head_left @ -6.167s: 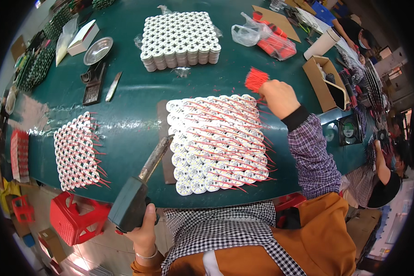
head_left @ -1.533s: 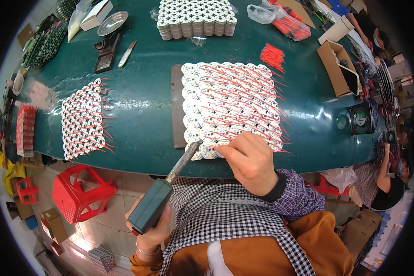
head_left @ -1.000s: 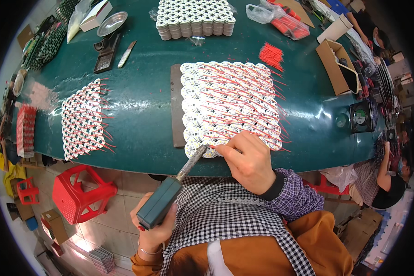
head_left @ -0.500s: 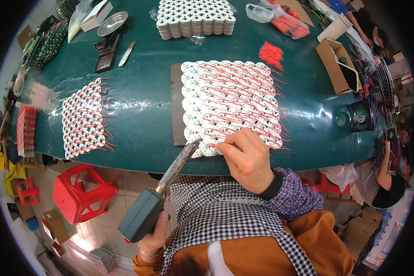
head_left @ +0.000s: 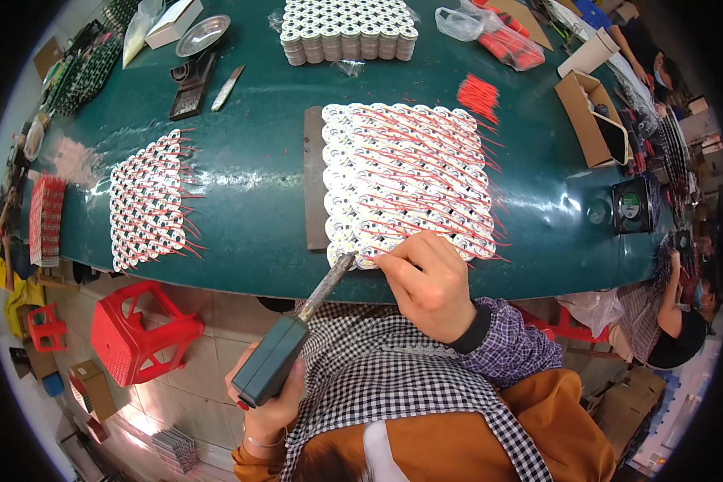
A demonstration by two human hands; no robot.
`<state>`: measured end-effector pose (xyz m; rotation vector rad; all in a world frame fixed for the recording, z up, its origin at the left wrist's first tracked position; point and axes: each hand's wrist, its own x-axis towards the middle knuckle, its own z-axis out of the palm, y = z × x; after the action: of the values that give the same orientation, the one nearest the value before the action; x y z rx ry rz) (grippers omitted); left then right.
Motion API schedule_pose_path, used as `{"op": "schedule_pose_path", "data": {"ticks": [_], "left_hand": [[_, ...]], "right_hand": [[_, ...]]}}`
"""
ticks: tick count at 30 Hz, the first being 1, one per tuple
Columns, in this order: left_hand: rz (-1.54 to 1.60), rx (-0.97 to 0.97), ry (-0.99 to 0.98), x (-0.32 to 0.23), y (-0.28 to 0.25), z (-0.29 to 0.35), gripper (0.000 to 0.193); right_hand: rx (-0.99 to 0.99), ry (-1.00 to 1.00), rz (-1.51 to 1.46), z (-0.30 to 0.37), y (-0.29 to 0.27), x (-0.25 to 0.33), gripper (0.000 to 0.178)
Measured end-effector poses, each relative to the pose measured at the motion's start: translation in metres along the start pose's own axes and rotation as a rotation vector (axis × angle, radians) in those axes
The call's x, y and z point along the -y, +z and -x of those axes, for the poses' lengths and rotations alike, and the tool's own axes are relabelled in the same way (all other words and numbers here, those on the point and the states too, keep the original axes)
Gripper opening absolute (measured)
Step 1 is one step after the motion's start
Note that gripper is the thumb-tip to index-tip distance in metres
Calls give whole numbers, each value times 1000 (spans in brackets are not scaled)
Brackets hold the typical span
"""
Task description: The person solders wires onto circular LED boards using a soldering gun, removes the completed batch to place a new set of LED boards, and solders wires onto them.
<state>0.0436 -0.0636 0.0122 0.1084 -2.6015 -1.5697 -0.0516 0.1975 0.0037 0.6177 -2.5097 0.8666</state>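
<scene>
My left hand [head_left: 279, 403] is wrapped round the grey body of a soldering gun [head_left: 275, 358]. Its stained metal barrel slants up to the near left corner of a panel of round white LED boards [head_left: 410, 181], where the tip touches or hovers just over a board. Close to that tip, my right hand [head_left: 430, 287] is in a pinch over the panel's near edge. A short bit of red wire [head_left: 371, 258] shows at its fingertips. Thin red wires lie slanting across most of the boards; the leftmost column has none. A dark flat bar [head_left: 314, 181] lies along the panel's left side.
Left on the green table [head_left: 241, 217] lies another wired panel [head_left: 146, 201]. Farther back are stacked round boards [head_left: 349, 40], loose red wires [head_left: 478, 98], a knife [head_left: 228, 88], a metal dish [head_left: 203, 36] and a cardboard box [head_left: 590, 120]. A red stool [head_left: 140, 333] stands below; people sit at right.
The soldering gun in my left hand has swung up and right, its tip moving slightly right toward the pinched wire. My right hand stays nearly in place. The whole view has shifted slightly.
</scene>
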Motion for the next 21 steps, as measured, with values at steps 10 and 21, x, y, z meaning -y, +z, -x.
{"op": "schedule_pose_path", "data": {"ticks": [10, 21], "left_hand": [[23, 40, 6, -2, 2, -5, 22], [220, -106, 33, 20, -5, 16, 38]], "right_hand": [[9, -6, 1, 0, 0, -1, 17], [15, 31, -1, -2, -3, 4, 17]]}}
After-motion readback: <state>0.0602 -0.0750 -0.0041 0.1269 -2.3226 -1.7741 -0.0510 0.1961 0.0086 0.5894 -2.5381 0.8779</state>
